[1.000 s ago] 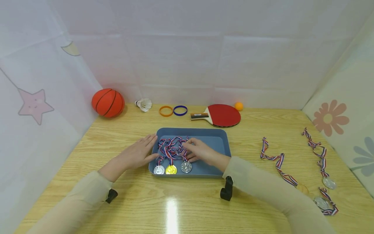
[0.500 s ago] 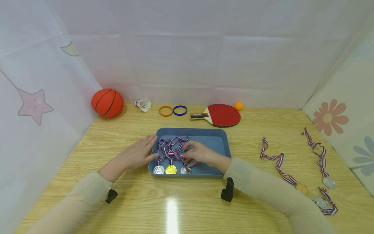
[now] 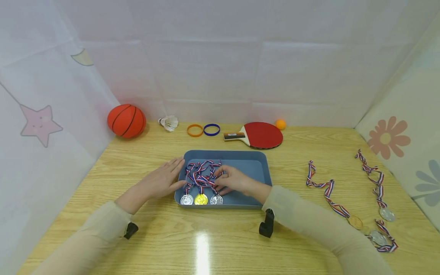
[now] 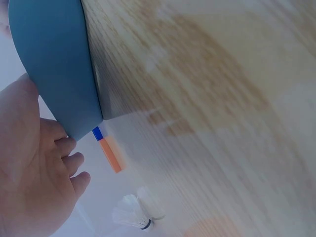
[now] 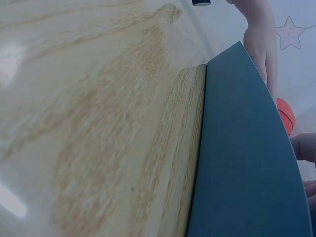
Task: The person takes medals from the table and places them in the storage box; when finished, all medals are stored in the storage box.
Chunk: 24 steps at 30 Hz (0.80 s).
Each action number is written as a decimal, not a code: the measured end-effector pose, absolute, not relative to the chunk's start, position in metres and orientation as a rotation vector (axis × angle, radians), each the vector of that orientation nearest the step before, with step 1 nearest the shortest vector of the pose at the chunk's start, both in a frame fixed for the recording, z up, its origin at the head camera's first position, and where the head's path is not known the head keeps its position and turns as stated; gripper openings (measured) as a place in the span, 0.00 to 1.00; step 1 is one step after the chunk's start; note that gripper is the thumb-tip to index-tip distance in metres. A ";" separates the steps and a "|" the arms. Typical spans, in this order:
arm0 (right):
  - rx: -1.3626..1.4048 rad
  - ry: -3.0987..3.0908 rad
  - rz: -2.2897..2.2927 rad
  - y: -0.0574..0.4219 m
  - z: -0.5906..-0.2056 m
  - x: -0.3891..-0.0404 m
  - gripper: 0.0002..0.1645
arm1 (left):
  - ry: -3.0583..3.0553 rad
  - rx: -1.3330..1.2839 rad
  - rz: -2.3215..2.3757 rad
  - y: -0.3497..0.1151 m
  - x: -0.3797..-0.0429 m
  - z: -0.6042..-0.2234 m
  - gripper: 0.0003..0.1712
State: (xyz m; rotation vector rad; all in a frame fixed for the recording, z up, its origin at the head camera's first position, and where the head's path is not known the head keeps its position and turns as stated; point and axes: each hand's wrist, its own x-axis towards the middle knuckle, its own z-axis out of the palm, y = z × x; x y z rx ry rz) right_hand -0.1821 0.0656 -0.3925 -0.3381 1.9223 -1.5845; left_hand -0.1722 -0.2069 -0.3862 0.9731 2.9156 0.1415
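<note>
A blue-grey tray [image 3: 240,206] sits mid-table. In its left half lie a silver medal [image 3: 186,199], a gold medal [image 3: 201,199] and a second silver medal [image 3: 216,199], side by side along the front wall. Their red, white and blue ribbons [image 3: 203,178] lie tangled behind them. My left hand [image 3: 159,178] rests with extended fingers against the tray's left rim, also seen along the tray wall [image 4: 59,64] in the left wrist view. Inside the tray, my right hand [image 3: 233,180] has bent fingers pinching the right silver medal's ribbon; the fingertips are partly hidden.
At the back are a basketball [image 3: 126,121], a shuttlecock [image 3: 169,123], an orange wristband [image 3: 195,130], a blue wristband [image 3: 211,130], a table tennis bat [image 3: 262,135] and an orange ball [image 3: 280,124]. More medals with ribbons, including a gold one [image 3: 355,222], lie to the right.
The right silver medal has shifted slightly left, toward the gold one. My right fingers moved down over it, then back onto its ribbon. The left hand has stayed in place.
</note>
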 end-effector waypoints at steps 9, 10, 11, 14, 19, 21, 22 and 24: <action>-0.441 1.988 -1.542 0.089 -0.368 -0.179 0.16 | 2.912 0.969 0.146 -0.207 -0.172 -0.386 0.42; -0.474 2.001 -1.537 0.094 -0.365 -0.178 0.15 | 2.913 0.967 0.149 -0.207 -0.172 -0.386 0.42; -0.510 2.011 -1.533 0.100 -0.361 -0.177 0.15 | 2.913 0.964 0.152 -0.207 -0.172 -0.387 0.42; -0.602 2.048 -1.529 0.119 -0.349 -0.173 0.13 | 2.914 0.959 0.156 -0.208 -0.172 -0.387 0.42; -0.651 2.119 -1.539 0.155 -0.328 -0.162 0.13 | 2.915 0.961 0.162 -0.207 -0.172 -0.387 0.42; -0.647 2.159 -1.533 0.171 -0.321 -0.157 0.13 | 2.915 0.957 0.157 -0.207 -0.172 -0.387 0.42; -0.636 2.191 -1.521 0.179 -0.319 -0.154 0.14 | 2.915 0.954 0.154 -0.207 -0.172 -0.387 0.43; -0.608 2.262 -1.500 0.195 -0.315 -0.149 0.14 | 2.915 0.958 0.156 -0.207 -0.171 -0.387 0.43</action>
